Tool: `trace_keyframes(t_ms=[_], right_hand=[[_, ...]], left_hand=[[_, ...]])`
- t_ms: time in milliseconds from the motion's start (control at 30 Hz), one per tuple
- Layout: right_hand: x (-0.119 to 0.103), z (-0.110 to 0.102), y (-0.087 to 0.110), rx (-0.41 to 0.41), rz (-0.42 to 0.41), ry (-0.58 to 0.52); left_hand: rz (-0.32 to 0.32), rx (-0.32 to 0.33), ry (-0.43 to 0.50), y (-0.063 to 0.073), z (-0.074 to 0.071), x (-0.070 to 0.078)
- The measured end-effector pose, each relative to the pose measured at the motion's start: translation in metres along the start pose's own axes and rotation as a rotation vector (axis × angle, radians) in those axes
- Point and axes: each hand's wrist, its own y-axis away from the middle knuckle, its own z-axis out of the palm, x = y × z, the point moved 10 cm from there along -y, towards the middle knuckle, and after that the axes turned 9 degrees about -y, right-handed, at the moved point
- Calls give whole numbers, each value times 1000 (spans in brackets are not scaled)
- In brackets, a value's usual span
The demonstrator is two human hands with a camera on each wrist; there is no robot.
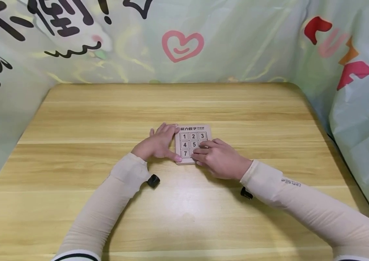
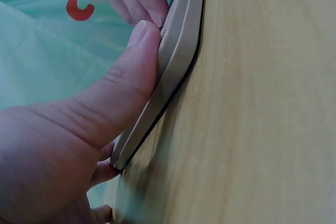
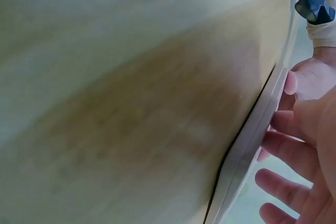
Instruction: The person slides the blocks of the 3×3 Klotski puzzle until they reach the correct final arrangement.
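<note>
A number slide puzzle (image 1: 193, 128) lies flat on the table, with a pale pink frame and numbered square tiles. Tiles 1 to 5 and 7 show in the head view; the lower right of the grid is hidden by fingers. My left hand (image 1: 160, 142) holds the puzzle's left side, thumb at the lower left corner and fingertips near the upper left one. In the left wrist view the thumb (image 2: 137, 72) rests against the frame's edge. My right hand (image 1: 221, 159) reaches in from the right, its extended fingers touching the tiles at the lower right.
The wood-grain table (image 1: 184, 217) spreads all round the puzzle. Behind it hangs a pale green printed sheet (image 1: 230, 43) with a pink heart, and more sheeting (image 1: 363, 123) bulges along the right edge. A small black camera (image 1: 153, 181) sits at the left wrist.
</note>
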Motion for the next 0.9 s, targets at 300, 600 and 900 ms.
trace_keyframes(t_ms=[300, 600, 900], right_hand=[[13, 15, 9, -105, 68, -64], [19, 19, 10, -128, 92, -126], [28, 12, 16, -91, 126, -143]], left_hand=[[4, 12, -1, 1, -2, -7], [2, 2, 8, 0, -1, -10], [17, 5, 30, -2, -4, -11]])
